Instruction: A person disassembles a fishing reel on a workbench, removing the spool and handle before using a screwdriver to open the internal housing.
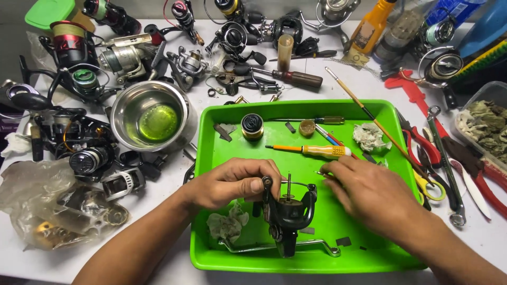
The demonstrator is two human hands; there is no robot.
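Fishing reel (pixel 288 214), black and stripped of its spool, stands in the green tray (pixel 369 261) toward the tray's near edge, its bare shaft pointing up and its crank handle (pixel 280 247) lying flat along the tray floor. The left hand (pixel 232 182) is curled around the reel's upper left side, thumb pressed against the wire bail arm. The right hand (pixel 364 187) reaches in from the right with its fingers drawn together at the tips, just beside the bail's right end; it seems to pinch something small, but I cannot tell what.

A crumpled rag (pixel 227 224) lies just left of the reel. Farther back in the tray sit an orange-handled screwdriver (pixel 317 151), a black and gold spool (pixel 252 125), a small round cap (pixel 307 127) and another wad of cloth (pixel 371 137). A steel bowl (pixel 150 116) holding yellowish liquid stands on the table just off the tray's far left corner, with many other reels crowding the table's left and far edges. Pliers, scissors and a wrench lie along the right edge.

As I judge it, the risk lies in the small part: a slip of the right fingertips could drop it among the scraps on the tray floor. The reel is steadied by one hand only, so a sideways push on the bail might tip it onto the shaft.
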